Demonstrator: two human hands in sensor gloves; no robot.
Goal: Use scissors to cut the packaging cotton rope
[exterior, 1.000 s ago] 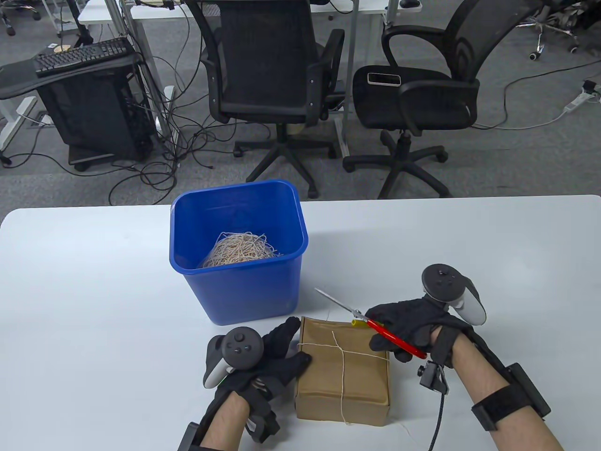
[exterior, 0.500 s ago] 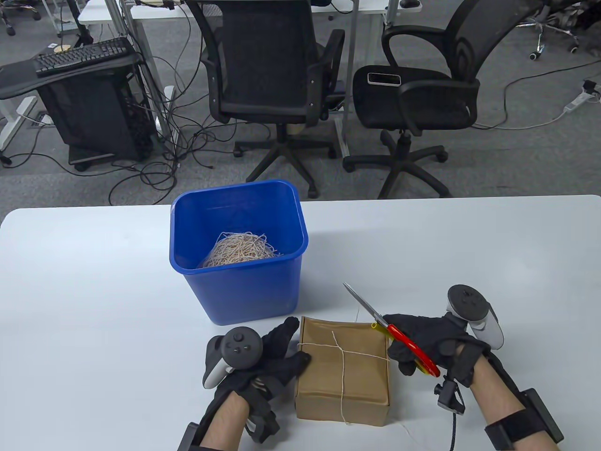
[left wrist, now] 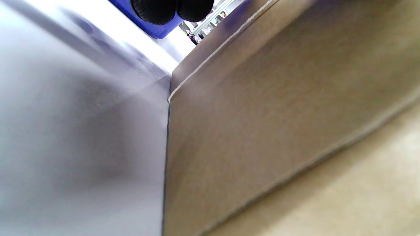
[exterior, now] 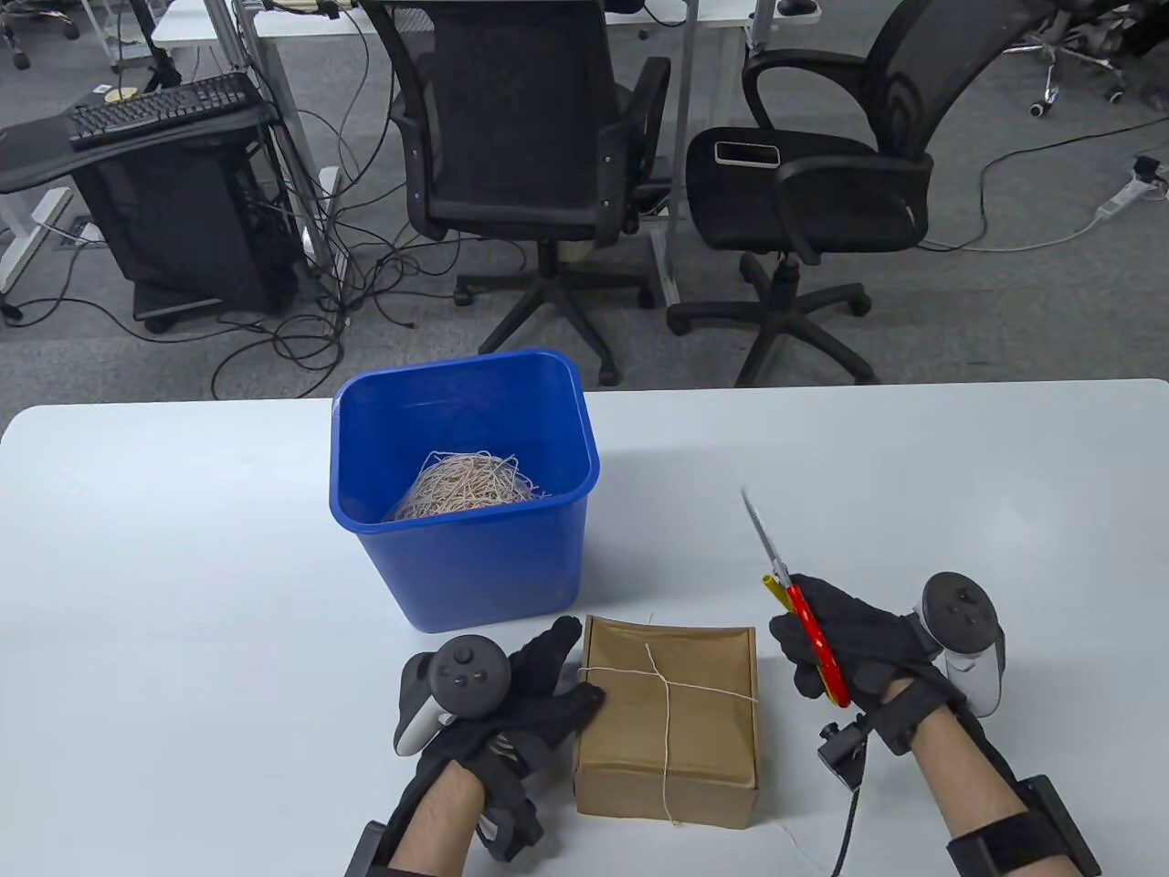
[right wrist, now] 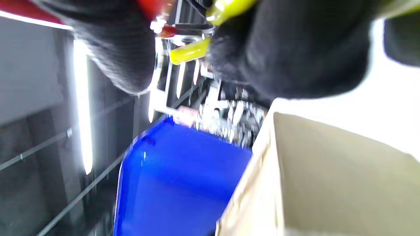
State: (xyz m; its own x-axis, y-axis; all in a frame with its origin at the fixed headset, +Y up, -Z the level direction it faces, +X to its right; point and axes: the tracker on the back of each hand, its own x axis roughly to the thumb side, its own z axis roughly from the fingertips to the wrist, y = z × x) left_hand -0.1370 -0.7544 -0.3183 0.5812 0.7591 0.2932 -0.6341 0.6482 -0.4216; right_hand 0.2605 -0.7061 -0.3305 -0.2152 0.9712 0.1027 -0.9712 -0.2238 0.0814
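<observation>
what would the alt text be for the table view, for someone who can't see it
A right hand holds red-handled scissors, blades pointing away, beside a brown box tied with cotton rope on a white table. The left hand rests against the box; a blue bin holding rope scraps stands behind.

No readable text, label or number anywhere — box, bin and scissors bear none.

Red-handled scissors point upward — cotton rope crosses the brown package, uncut.
</observation>
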